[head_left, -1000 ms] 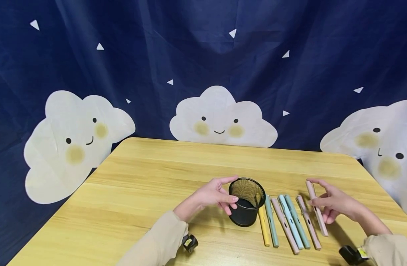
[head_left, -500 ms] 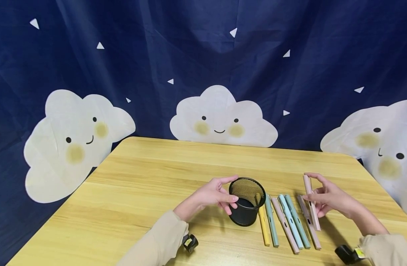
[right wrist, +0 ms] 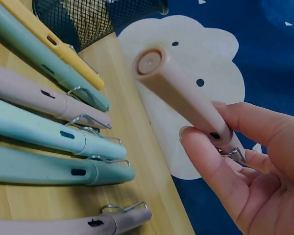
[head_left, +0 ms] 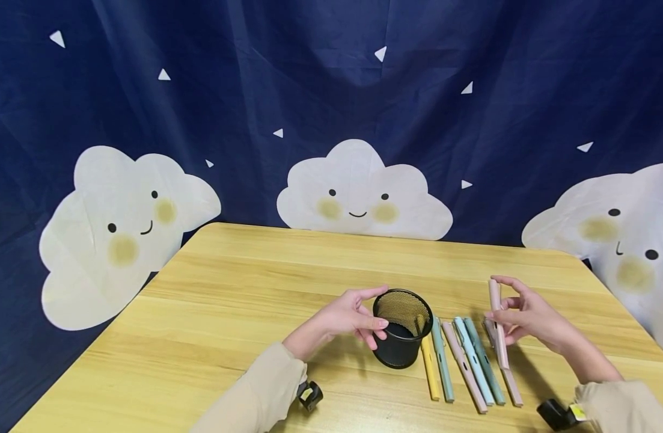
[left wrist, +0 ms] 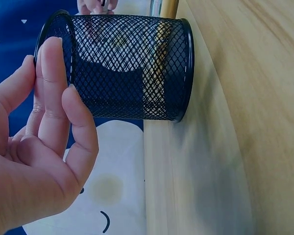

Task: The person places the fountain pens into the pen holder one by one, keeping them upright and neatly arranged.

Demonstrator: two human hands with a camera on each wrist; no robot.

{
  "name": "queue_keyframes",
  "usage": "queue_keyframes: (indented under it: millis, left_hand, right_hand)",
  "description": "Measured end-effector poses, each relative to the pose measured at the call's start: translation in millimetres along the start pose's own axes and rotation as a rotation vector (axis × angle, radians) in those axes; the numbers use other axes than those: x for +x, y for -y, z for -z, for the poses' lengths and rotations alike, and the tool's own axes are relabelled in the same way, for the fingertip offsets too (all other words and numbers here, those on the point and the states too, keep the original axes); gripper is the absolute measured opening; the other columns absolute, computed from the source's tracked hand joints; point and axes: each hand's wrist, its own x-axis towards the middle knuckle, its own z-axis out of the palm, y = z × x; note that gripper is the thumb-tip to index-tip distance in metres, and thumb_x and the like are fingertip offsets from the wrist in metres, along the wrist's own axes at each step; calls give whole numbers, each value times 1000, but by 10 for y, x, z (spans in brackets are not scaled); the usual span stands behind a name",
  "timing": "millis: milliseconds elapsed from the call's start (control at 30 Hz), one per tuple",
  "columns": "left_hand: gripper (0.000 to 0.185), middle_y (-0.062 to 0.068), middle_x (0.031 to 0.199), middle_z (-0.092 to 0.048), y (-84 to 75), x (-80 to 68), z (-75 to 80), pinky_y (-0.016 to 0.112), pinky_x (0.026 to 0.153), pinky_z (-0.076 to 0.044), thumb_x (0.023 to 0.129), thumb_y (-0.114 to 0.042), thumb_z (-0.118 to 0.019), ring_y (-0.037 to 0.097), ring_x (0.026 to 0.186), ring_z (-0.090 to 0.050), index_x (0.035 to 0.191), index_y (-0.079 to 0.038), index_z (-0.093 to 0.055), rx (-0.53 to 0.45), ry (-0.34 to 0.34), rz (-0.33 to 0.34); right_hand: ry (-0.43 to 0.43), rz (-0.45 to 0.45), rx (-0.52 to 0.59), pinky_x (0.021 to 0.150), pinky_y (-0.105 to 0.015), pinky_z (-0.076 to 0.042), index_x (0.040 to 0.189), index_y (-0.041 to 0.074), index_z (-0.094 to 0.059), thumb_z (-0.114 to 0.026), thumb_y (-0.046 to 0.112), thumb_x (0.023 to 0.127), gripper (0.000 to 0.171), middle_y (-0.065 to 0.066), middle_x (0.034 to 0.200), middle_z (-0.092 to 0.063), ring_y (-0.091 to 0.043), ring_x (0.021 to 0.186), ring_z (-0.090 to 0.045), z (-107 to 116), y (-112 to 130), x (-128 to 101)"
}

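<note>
Navy cloud-print backdrop [head_left: 331,120] behind a light wooden table [head_left: 228,337]. Black mesh pen cup [head_left: 402,328] stands upright toward the table's near edge, right of centre. Left hand [head_left: 344,319] at the cup's left side: fingertips [left wrist: 54,58] straight and touching the mesh near the rim, thumb at the rim's far side; fingers not curled round it.

Right hand [head_left: 526,316] pinches a pink pen [head_left: 496,322] between thumb and fingers, lifted off the table and tilted, cap end up, nearer the right edge than the cup. Right wrist view: clip sits under the fingers, flat end [right wrist: 150,62] points at the camera.

Six more pens lie side by side between cup and right hand: yellow pen [head_left: 430,373] just beside the cup, then green pen [head_left: 442,367], pink [head_left: 463,373], light blue [head_left: 473,367], green [head_left: 485,367], pink [head_left: 510,385].
</note>
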Motion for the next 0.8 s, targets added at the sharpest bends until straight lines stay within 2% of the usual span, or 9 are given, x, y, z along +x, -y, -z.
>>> queue_keyframes:
  millis: [333, 533, 800]
  left_hand:
    - [69, 21, 76, -65, 5, 1, 0, 23, 42, -47, 83, -3, -61, 19, 51, -62, 141, -9, -24, 6, 6, -6]
    - [68, 20, 76, -65, 9, 7, 10, 26, 45, -49, 83, -4, -62, 18, 52, -62, 141, -9, -25, 11, 6, -12]
    - [69, 20, 76, -65, 35, 18, 15, 29, 46, -50, 83, -3, -62, 19, 52, -62, 141, -9, -25, 7, 6, -22]
  right_hand:
    - [-32, -1, 17, 45, -34, -52, 120, 40, -30, -55, -4, 85, 62, -8, 80, -44, -13, 53, -55, -80, 29, 51]
    - [-54, 29, 14, 45, -33, -52, 124, 40, -29, -54, -5, 86, 64, -7, 80, -47, -12, 54, -54, -119, 60, 89]
    - [-109, 107, 42, 43, -32, -52, 123, 30, -42, -54, -7, 85, 55, -5, 81, -53, -15, 54, -57, -178, 105, 154]
